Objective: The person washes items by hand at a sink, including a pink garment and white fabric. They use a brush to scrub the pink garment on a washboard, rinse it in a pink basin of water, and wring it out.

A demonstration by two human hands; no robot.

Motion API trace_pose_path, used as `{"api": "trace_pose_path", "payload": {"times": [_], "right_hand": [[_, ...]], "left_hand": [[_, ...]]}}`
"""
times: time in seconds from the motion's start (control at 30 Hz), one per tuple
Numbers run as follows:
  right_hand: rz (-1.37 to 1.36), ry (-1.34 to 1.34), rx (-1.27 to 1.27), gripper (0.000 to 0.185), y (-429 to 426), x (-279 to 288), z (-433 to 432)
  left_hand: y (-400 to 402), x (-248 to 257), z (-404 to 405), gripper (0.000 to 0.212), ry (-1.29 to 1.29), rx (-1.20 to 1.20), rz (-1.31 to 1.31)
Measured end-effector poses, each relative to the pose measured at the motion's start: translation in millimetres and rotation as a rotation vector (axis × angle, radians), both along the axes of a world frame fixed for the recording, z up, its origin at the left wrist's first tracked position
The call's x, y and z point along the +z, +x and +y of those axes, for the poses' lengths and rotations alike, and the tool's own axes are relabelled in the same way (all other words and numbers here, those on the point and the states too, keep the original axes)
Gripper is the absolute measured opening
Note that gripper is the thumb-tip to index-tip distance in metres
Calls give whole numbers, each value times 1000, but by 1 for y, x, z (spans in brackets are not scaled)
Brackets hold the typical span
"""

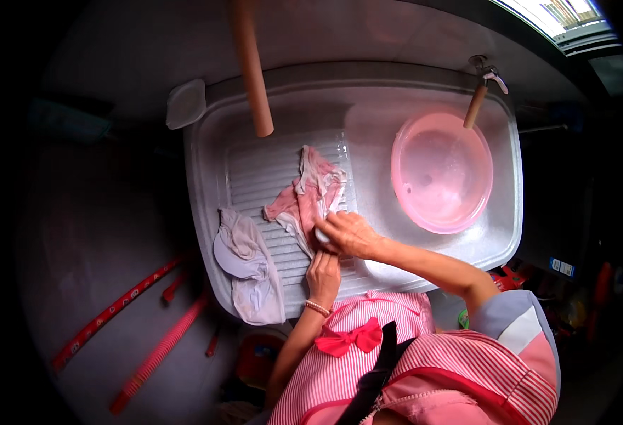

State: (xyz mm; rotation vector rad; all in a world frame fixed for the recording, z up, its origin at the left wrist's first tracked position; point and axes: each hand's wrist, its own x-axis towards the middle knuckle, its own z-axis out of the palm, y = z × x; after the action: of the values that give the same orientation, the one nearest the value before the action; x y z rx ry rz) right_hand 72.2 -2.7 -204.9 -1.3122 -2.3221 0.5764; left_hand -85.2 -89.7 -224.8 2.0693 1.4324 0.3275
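Note:
A wet pink and white garment [311,196] lies crumpled on the ribbed washboard part of a laundry sink [247,186]. My right hand [349,234] grips a whitish object [322,236], perhaps a bar of soap or a brush, against the garment's lower end; the fingers hide most of it. Just below it, my left hand [324,271], with a beaded bracelet at the wrist, holds the garment's lower edge on the ribs. A pale cap-like item with a curved brim [237,260] and thin cloth lies at the sink's left front edge.
A pink plastic basin [441,223] with water stands in the right part of the sink, under a tap [485,77] with a tan tube. A thick tan pole [255,85] hangs over the sink's back left. A whitish container [186,103] sits at the back left corner.

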Motion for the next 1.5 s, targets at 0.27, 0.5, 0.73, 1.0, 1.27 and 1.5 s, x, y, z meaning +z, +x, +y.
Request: {"api": "trace_pose_path", "payload": {"times": [0.27,0.5,0.73,1.0,1.27,1.5], "right_hand": [[-112,-36,-529,32,47,-39,136],[-92,-31,16,42,-4,-23,48],[17,-34,-331,37,5,-19,98],[-47,-17,-410,28,5,-30,129],[-93,24,175,37,-11,-15,29],[-102,-19,-439,37,-3,-35,132]], "left_hand": [[12,4,13,27,122,15,-84],[4,1,7,23,141,35,-65],[9,-1,10,23,161,43,-90],[12,3,9,25,128,36,-94],[2,-5,0,22,-11,49,23],[15,2,12,24,154,43,-86]]}}
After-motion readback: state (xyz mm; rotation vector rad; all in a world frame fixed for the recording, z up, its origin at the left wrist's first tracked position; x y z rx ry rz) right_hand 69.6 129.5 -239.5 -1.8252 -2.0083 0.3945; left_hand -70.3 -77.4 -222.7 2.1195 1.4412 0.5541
